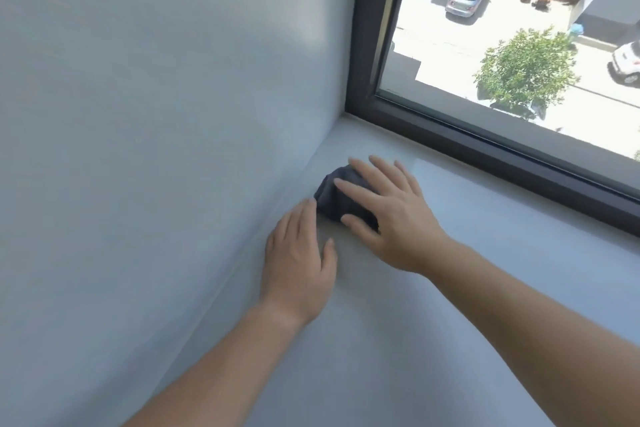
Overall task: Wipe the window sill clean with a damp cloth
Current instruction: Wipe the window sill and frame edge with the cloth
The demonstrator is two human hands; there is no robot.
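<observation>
The right hand (391,218) is pressing the cloth (327,199) flat-fingered by the sill's (485,253) left edge, the left hand (298,263) lying open beside, needing firm slow rubbing

Both arms bare, reaching forward. Left forearm (221,360) comes in from bottom centre, right forearm (526,291) from the right edge. Left hand (299,263) lies palm down, flat on the window sill (485,253), fingers (298,218) straight and together, thumb out to the right, fingertips just at the edge of the cloth (329,199). Right hand (391,218) is palm down on top of the cloth, fingers straight and spread, thumb splayed left, pressing, not curled round it. Hands just beside each other, not touching.
</observation>
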